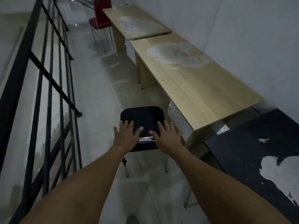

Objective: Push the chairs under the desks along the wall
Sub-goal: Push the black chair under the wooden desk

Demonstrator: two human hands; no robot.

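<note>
A black chair (142, 118) with chrome legs stands on the pale tiled floor, just left of a light wooden desk (199, 88) that runs along the right wall. My left hand (127, 136) and my right hand (166, 136) lie flat on the near top edge of the chair, fingers spread and pointing forward, thumbs turned toward each other. A shiny chrome strip shows between the two hands. The chair stands outside the desk, near its front right leg. A red chair (101, 16) stands far off beside a second wooden desk (137, 21).
A black metal railing (48, 81) borders the narrow walkway on the left. A dark desk (258, 159) with white peeled patches stands close at the right. The white wall (242, 29) backs all the desks. Pale stains mark both wooden tops.
</note>
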